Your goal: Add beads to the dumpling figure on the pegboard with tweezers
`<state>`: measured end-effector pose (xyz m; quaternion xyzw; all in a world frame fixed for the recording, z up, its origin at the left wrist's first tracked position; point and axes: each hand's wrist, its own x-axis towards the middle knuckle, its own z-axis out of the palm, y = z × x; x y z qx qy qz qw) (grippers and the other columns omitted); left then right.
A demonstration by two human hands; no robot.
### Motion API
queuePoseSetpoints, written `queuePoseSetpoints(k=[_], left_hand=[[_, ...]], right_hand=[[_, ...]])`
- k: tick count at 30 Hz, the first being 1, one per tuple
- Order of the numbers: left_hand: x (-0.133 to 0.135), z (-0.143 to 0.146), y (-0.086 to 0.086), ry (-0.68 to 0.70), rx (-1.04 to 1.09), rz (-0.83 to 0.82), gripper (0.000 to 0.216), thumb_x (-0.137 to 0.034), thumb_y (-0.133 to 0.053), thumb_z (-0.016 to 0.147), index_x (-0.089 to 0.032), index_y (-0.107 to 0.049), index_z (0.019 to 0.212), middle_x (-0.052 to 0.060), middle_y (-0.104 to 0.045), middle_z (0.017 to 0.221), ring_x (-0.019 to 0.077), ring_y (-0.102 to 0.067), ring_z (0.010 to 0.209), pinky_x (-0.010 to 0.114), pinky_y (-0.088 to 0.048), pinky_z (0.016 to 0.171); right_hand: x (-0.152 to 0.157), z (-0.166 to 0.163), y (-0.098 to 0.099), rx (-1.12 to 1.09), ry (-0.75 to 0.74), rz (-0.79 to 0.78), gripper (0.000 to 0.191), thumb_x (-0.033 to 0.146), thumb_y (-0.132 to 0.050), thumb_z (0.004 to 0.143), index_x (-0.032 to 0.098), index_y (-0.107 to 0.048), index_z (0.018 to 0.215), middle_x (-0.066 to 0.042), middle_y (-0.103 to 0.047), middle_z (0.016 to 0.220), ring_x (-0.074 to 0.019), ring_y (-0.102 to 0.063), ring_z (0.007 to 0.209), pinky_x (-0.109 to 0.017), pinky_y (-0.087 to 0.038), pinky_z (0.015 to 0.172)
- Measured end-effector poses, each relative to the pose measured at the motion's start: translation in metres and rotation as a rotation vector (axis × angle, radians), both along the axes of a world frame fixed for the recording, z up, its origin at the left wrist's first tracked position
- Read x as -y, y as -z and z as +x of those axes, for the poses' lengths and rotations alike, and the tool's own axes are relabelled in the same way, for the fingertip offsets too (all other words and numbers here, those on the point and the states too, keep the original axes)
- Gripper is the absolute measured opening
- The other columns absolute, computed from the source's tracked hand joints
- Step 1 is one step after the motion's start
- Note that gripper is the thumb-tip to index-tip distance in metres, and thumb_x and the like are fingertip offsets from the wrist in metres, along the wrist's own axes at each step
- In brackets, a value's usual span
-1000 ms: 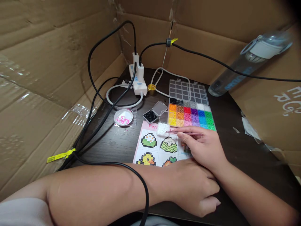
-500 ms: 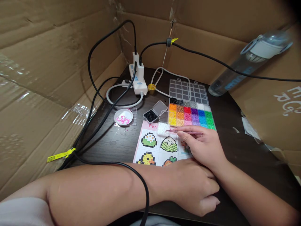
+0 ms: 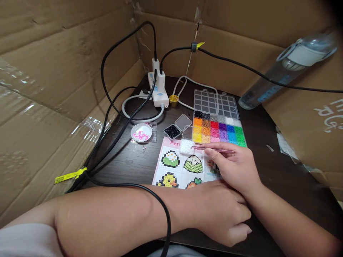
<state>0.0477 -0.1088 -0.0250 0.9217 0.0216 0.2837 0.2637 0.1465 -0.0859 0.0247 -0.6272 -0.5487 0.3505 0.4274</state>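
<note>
My right hand (image 3: 235, 167) pinches pink tweezers (image 3: 211, 149), whose tips reach a small clear box of white beads (image 3: 186, 146). That box lies on the top edge of a pink pattern sheet (image 3: 177, 164) with pixel pictures. My left hand (image 3: 223, 214) rests curled on the dark table's near edge, under my right wrist, with nothing visible in it. Just beyond the tweezers is a compartment tray of coloured beads (image 3: 218, 130) with its clear lid (image 3: 215, 103) folded back.
A small box of black beads (image 3: 172, 131) and a white dish of pink beads (image 3: 141, 133) sit left of the tray. A white power strip (image 3: 159, 89), black cables (image 3: 118, 135), a gold cap (image 3: 173, 100) and a leaning bottle (image 3: 284, 71) stand behind. Cardboard walls (image 3: 53, 71) surround the table.
The tweezers and my right hand have edged slightly right and up; the tips stay at the white bead box. My left hand has not moved.
</note>
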Motion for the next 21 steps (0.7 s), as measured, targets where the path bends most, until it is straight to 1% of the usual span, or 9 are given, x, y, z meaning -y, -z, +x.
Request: queuePoseSetpoints(k=[6,11,14,16,21], left_hand=[[0.0018,-0.0005,0.0009,-0.024,0.014,0.008,0.030,-0.035,-0.057,0.085,-0.013,-0.075,0.074,0.003,-0.070,0.071,0.0155,-0.058,0.066,0.031,-0.047,0.063],[0.0017,-0.0004,0.0018,-0.032,0.047,0.013,0.029,-0.034,-0.058,0.084,-0.013,-0.075,0.073,0.002,-0.070,0.069,0.0151,-0.056,0.063,0.031,-0.047,0.062],[0.0017,-0.0005,0.0020,-0.035,0.066,0.020,0.028,-0.034,-0.059,0.084,-0.013,-0.075,0.073,0.003,-0.069,0.069,0.0152,-0.056,0.063,0.031,-0.048,0.063],[0.0017,-0.0004,0.0021,-0.035,0.075,0.025,0.028,-0.033,-0.059,0.084,-0.013,-0.074,0.072,0.003,-0.069,0.068,0.0153,-0.056,0.063,0.031,-0.048,0.063],[0.0014,-0.0003,0.0022,-0.042,0.067,0.022,0.028,-0.034,-0.059,0.084,-0.014,-0.075,0.073,0.002,-0.069,0.069,0.0155,-0.056,0.063,0.031,-0.048,0.063]], right_hand=[[0.0002,0.0013,0.0008,0.004,-0.003,-0.015,0.010,0.026,-0.073,0.080,0.025,-0.082,0.085,-0.004,-0.081,0.088,-0.0209,-0.077,0.079,-0.030,-0.065,0.067],[-0.0014,0.0012,0.0025,-0.014,-0.007,-0.017,0.009,0.025,-0.073,0.080,0.024,-0.081,0.085,-0.004,-0.081,0.089,-0.0209,-0.078,0.082,-0.031,-0.065,0.071],[-0.0019,0.0006,0.0035,-0.014,-0.005,-0.006,0.009,0.026,-0.074,0.079,0.024,-0.081,0.084,-0.004,-0.081,0.089,-0.0207,-0.077,0.082,-0.031,-0.065,0.071],[-0.0018,0.0003,0.0038,-0.012,0.001,-0.002,0.009,0.026,-0.074,0.079,0.025,-0.081,0.084,-0.004,-0.081,0.088,-0.0201,-0.077,0.080,-0.029,-0.064,0.068],[-0.0016,0.0007,0.0030,-0.003,0.010,-0.020,0.010,0.027,-0.074,0.079,0.024,-0.082,0.084,-0.005,-0.081,0.083,-0.0192,-0.075,0.070,-0.026,-0.059,0.053]])
